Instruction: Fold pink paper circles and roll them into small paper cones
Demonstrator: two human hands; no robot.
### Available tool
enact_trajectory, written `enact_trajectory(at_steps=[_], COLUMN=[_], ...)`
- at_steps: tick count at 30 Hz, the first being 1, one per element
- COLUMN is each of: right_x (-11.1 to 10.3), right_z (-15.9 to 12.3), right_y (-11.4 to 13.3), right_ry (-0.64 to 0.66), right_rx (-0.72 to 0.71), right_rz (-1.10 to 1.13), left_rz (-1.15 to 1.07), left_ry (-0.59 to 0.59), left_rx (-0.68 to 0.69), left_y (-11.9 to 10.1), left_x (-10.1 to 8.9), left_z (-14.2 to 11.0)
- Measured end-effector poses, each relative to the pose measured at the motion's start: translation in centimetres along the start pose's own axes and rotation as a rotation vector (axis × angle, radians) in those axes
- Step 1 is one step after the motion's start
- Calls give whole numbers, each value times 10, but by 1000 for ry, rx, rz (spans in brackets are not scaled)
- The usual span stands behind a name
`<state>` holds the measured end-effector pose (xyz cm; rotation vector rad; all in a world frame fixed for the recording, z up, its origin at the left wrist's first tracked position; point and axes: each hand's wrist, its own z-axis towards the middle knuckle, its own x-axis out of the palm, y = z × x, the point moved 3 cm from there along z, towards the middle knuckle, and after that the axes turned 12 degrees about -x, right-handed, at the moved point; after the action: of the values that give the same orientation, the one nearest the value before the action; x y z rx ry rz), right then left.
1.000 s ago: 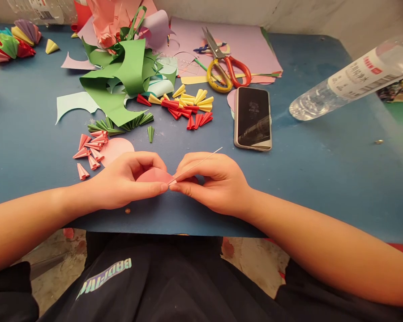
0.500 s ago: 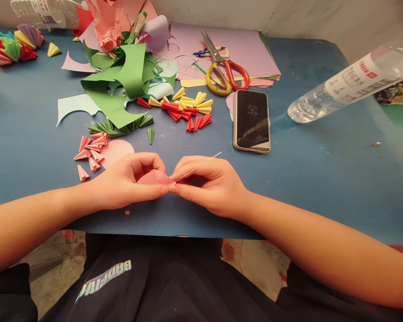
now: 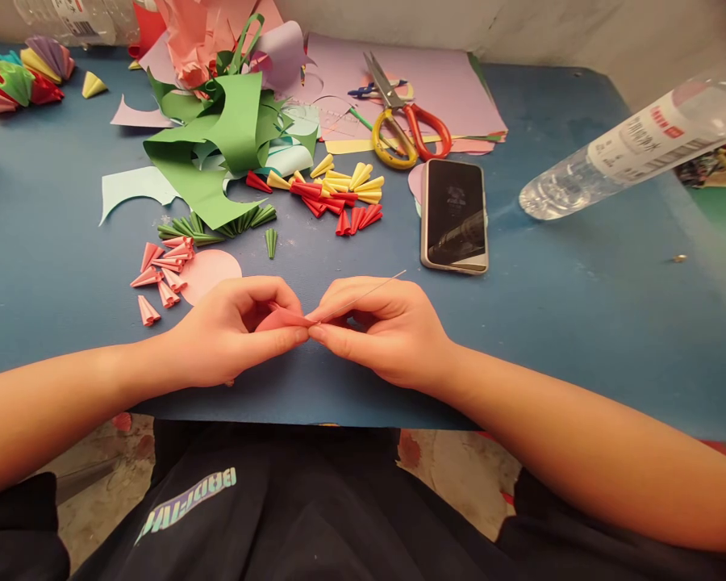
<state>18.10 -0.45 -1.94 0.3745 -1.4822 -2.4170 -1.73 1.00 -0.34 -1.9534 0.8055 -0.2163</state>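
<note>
My left hand and my right hand meet at the near edge of the blue table, fingertips touching. Both pinch a small pink paper piece, mostly hidden between the fingers. A thin pale stick lies along the paper's edge and pokes out up and right past my right fingers. A pink paper circle lies flat just beyond my left hand, beside several small pink paper cones.
Green cones, red and yellow cones and a heap of green and pink paper scraps fill the middle. Scissors lie on purple sheets, a phone beside them. A plastic bottle lies at right.
The pink paper has been folded tighter between my fingers, so less of it shows. Both hands have stayed in place; the stick has tilted a little.
</note>
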Motion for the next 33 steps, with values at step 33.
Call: enact_trajectory(at_steps=[33], right_x=[-1], right_z=[2], right_y=[-2], right_ry=[48], right_rx=[-33], right_rz=[34], left_rz=[42], left_ry=[46], left_rx=[-22], left_y=[2], left_x=[0], left_z=[4])
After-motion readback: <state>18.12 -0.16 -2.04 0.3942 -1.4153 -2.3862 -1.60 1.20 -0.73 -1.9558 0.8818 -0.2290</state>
